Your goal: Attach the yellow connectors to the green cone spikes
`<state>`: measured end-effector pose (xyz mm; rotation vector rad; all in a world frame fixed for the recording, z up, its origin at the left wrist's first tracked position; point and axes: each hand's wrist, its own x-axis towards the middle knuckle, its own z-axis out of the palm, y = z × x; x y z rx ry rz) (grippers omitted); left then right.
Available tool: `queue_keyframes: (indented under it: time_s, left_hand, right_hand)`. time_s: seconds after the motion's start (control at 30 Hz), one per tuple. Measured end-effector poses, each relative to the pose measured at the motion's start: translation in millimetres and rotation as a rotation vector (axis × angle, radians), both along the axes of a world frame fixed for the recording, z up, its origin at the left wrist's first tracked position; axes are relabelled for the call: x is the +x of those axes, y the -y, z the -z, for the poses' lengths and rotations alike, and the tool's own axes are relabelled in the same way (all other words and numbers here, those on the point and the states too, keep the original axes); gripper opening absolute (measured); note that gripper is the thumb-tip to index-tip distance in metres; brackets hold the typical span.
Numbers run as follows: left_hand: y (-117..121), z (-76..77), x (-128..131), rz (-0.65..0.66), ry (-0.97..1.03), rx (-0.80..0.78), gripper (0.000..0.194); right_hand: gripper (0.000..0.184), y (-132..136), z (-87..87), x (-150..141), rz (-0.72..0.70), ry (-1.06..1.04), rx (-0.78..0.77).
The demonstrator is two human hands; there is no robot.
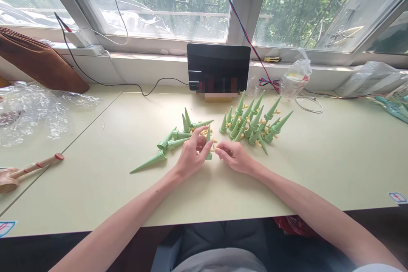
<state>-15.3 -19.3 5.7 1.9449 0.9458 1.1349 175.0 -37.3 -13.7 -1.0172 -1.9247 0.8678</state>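
Observation:
My left hand (pixel 190 155) is closed around a green plastic watering spike (pixel 209 157), which stands point up with its wide collar at the table. Close by on the right, the fingertips of my right hand (pixel 236 157) pinch a small yellow valve (pixel 213 150) at the spike's side. Loose yellow valves (pixel 206 132) lie behind my left fingers, partly hidden. Several bare green spikes lie or stand to the left, among them one long spike (pixel 149 162) on its side. To the right is a cluster of green spikes (pixel 255 124), many with yellow valves on their sides.
A black tablet (pixel 218 68) leans on a small stand at the back, its cable running left. Crumpled clear plastic (pixel 41 110) and a wooden toy-like piece (pixel 35 166) lie on the left. Plastic bags (pixel 296 74) and a coiled white cable (pixel 308 104) are at back right.

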Motion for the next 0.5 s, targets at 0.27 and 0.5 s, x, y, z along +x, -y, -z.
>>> queue_keyframes:
  time_s: [0.27, 0.5]
  left_hand:
    - [0.2, 0.2, 0.1, -0.009, -0.001, -0.006, 0.036]
    - [0.4, -0.5, 0.5, -0.023, 0.012, -0.008, 0.036]
  right_hand:
    - [0.027, 0.3, -0.8, -0.1, -0.004, -0.011, -0.005]
    - [0.022, 0.8, 1.2, 0.7, -0.012, -0.055, -0.02]
